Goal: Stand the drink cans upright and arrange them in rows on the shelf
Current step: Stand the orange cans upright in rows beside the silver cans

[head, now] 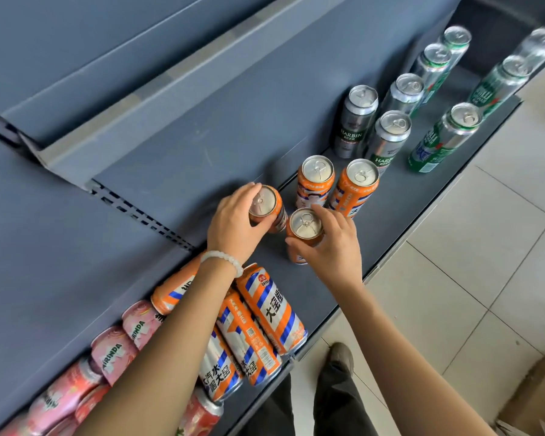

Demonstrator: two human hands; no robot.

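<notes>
My left hand (233, 220) grips the top of an orange can (269, 206) that tilts toward the shelf's back wall. My right hand (331, 243) holds a second orange can (304, 226) upright on the grey shelf (400, 209), just in front of the first. Two more orange cans (315, 179) (357, 187) stand upright right behind them. Several orange striped cans (271, 306) lie on their sides under my left forearm. Pink Mirinda cans (117, 350) and red cans (202, 413) lie further left.
Silver Harbin beer cans (356, 121) and green cans (444, 136) stand in rows at the shelf's far right end. The grey back panel (202, 136) rises behind. Tiled floor (469, 278), my legs and a cardboard box (535, 394) lie to the right.
</notes>
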